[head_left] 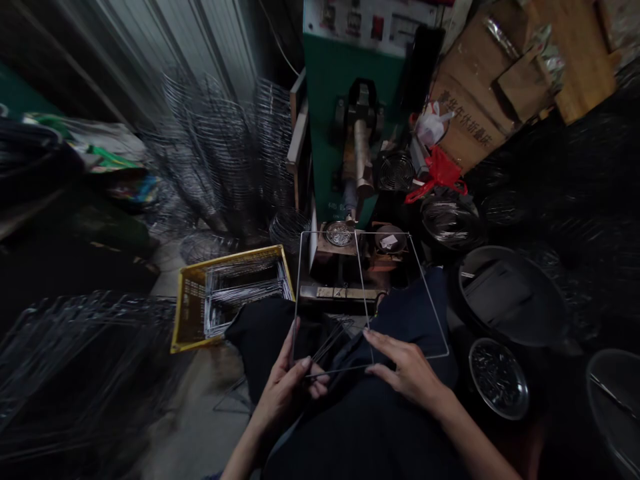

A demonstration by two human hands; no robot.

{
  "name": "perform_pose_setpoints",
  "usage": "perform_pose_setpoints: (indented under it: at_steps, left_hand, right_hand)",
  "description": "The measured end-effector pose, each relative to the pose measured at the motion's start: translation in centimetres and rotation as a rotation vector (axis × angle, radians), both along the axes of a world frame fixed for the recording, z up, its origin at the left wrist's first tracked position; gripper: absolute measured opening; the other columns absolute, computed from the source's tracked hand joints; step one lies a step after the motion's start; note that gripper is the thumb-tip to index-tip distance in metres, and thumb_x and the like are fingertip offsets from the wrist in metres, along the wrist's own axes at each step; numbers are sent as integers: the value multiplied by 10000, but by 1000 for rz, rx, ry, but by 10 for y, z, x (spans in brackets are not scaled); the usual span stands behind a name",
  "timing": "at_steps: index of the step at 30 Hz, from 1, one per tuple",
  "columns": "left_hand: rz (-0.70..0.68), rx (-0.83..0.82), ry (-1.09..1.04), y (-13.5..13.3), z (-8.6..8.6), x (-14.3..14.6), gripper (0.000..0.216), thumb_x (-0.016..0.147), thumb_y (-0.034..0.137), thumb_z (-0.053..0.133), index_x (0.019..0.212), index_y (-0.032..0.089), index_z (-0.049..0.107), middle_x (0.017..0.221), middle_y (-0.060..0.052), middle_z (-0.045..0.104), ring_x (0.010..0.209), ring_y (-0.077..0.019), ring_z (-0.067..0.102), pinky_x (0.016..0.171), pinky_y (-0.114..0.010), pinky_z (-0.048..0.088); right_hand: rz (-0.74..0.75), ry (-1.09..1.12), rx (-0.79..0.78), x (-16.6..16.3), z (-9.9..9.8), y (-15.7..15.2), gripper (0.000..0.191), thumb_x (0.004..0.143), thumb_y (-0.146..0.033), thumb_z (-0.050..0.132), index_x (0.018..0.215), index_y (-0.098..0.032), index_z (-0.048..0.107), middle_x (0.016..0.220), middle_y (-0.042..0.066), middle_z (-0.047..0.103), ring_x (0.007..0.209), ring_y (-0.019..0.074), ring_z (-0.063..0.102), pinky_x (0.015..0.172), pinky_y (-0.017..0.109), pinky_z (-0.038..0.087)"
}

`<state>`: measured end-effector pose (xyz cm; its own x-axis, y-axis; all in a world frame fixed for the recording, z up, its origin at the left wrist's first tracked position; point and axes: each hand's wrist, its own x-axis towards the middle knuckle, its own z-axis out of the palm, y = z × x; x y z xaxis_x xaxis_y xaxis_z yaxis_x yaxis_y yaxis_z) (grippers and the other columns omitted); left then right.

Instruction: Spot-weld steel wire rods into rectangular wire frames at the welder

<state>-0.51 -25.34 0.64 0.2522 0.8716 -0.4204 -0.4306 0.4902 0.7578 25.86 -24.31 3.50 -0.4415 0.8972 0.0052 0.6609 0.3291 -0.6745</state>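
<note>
A rectangular wire frame (361, 272) with a bar across its middle is held out over my lap. My left hand (295, 379) grips its near left corner, thumb on the wire and fingers curled under. With thumb and fingers, my right hand (403, 365) pinches the middle bar close to the near edge. The frame's far side reaches the green machine (325, 153), just below its metal rod (361, 150). Under the rod sits a small dish of metal bits (339, 233). A few loose wires (330, 339) lie beneath the frame near my left hand.
To the left stands a yellow crate (187, 310) of wire frames, with stacked wire rings (215, 140) behind. On my right are a large black basin (510, 293), a bowl of small metal parts (499, 379) and a cardboard box (475, 100). A red bag (440, 175) lies beside the machine.
</note>
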Motion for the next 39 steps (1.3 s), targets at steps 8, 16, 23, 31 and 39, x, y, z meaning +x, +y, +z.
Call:
perform_pose_setpoints:
  at_steps: [8,16,23,31,39]
  left_hand:
    - [41,13,-14,-4,0,3,971,866,348,627,1525,292,-83,689,-66,705,537,-200,651,502,-257,482]
    - [54,34,-1,0,3,6,956,873,332,612,1529,259,-79,686,-72,699,540,-197,643,498,-251,475]
    - [51,62,-29,4,2,7,915,888,334,595,1528,299,-57,698,-73,706,542,-192,650,510,-250,482]
    - [66,85,-29,9,2,9,909,899,322,586,1527,284,-70,683,-66,708,531,-183,646,497,-233,485]
    - [55,58,-31,9,3,8,865,923,299,542,1522,314,-82,690,-63,706,528,-185,652,491,-242,489]
  right_hand:
    - [49,-6,76,7,-5,2,722,815,-178,700,1459,-308,401,1406,24,517,1253,222,530,1053,340,462]
    - [57,-3,76,9,-3,7,688,809,-161,691,1439,-283,443,1390,35,537,1243,222,542,1054,335,457]
    - [76,-17,91,11,-3,13,659,829,-169,670,1439,-281,445,1382,36,544,1250,225,534,1066,347,446]
    - [90,0,117,10,0,20,639,844,-160,657,1439,-250,445,1389,53,539,1247,215,539,1057,338,456]
    - [91,19,95,13,-6,20,699,844,-170,673,1471,-280,385,1406,44,521,1246,224,540,1060,338,454]
